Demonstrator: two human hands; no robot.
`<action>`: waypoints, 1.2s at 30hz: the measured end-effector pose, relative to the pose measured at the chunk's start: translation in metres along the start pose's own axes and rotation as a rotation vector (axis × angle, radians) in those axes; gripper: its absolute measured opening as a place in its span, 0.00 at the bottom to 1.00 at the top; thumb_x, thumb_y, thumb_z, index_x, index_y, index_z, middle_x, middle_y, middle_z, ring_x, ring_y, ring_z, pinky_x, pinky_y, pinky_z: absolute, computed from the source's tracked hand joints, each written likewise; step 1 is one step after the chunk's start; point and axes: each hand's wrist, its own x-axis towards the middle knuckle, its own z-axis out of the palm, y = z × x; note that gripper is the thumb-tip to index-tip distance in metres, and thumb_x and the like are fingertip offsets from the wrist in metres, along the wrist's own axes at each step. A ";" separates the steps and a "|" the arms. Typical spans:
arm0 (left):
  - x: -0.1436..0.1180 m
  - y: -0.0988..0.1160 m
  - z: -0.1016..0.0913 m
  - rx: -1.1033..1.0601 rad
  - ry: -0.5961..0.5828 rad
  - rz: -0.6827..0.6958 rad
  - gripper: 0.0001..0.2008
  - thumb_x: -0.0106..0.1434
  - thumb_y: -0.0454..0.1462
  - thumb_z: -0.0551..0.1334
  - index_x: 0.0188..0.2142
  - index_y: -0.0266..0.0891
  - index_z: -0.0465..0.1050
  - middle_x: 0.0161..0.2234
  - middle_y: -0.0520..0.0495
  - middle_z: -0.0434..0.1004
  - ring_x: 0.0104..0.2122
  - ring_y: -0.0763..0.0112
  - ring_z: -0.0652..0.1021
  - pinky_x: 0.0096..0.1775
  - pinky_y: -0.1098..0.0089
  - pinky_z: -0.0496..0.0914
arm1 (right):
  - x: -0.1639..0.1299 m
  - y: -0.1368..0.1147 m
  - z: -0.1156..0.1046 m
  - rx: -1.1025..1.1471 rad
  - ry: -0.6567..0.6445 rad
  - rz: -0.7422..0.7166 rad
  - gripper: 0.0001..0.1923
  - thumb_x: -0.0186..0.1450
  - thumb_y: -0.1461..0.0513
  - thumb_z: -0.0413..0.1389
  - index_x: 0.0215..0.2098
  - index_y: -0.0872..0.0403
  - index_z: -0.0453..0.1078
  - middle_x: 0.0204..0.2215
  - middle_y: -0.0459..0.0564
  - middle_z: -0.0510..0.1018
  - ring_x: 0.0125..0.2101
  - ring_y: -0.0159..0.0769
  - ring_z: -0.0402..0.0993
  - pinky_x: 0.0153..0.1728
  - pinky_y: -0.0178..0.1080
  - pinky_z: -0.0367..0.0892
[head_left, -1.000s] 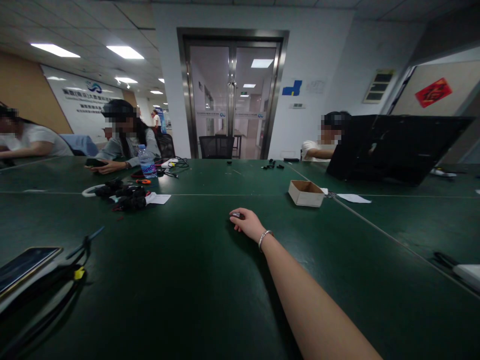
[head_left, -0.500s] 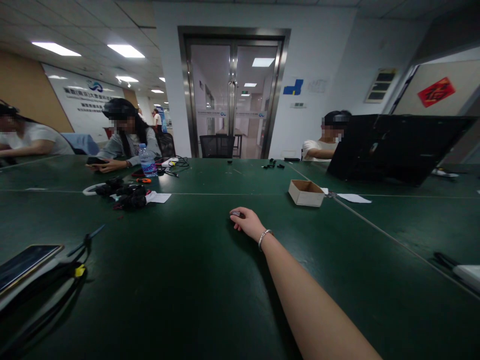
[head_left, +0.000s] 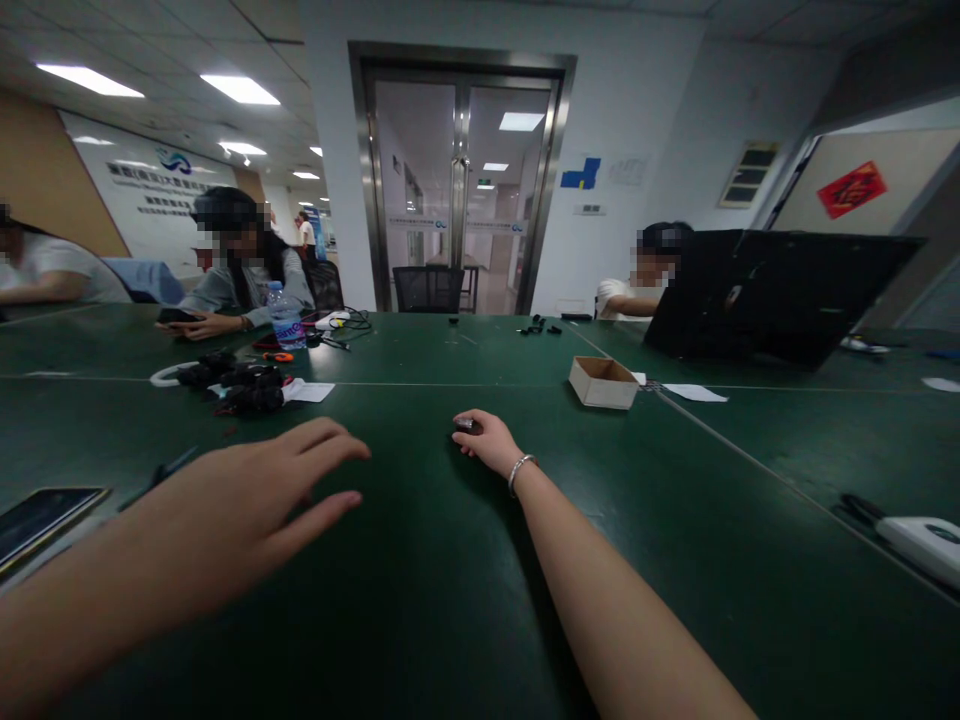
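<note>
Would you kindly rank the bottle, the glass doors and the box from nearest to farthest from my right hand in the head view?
From your right hand:
1. Box: ahead and to the right, on the table.
2. Bottle: farther across the table, to the left.
3. Glass doors: straight ahead, beyond the table.

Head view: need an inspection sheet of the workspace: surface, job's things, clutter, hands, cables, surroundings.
Surface: dark green table, pale seam lines across it.
Job's things: small dark object, too small to identify.
Clutter: phone at the left, plastic bottle with purple label, open-topped box, white device at the right edge.
Hands: right hand grips the small dark object; left hand open, nothing seen in it.
Cables: black cables just right of the bottle.
Surroundings: glass double doors, seated people, large black panel at right.
</note>
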 end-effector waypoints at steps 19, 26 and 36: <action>0.175 0.020 0.152 -0.628 0.232 0.143 0.09 0.58 0.32 0.57 0.38 0.43 0.71 0.39 0.47 0.71 0.39 0.66 0.73 0.44 0.66 0.67 | 0.002 0.002 0.001 -0.001 0.007 -0.048 0.21 0.52 0.76 0.56 0.44 0.57 0.65 0.25 0.42 0.72 0.18 0.25 0.67 0.16 0.26 0.62; 0.179 0.010 0.170 -1.082 0.197 0.034 0.08 0.55 0.36 0.61 0.37 0.40 0.70 0.36 0.48 0.76 0.38 0.67 0.76 0.43 0.66 0.70 | -0.004 -0.005 -0.003 -0.256 0.047 -0.020 0.10 0.53 0.67 0.62 0.36 0.60 0.73 0.19 0.44 0.71 0.18 0.27 0.66 0.19 0.29 0.59; 0.183 0.011 0.170 -1.326 0.268 0.015 0.13 0.53 0.38 0.64 0.38 0.36 0.69 0.38 0.44 0.75 0.42 0.66 0.75 0.48 0.63 0.68 | -0.006 -0.002 -0.005 0.110 0.019 -0.027 0.10 0.56 0.67 0.60 0.35 0.58 0.66 0.20 0.41 0.71 0.13 0.23 0.64 0.11 0.25 0.58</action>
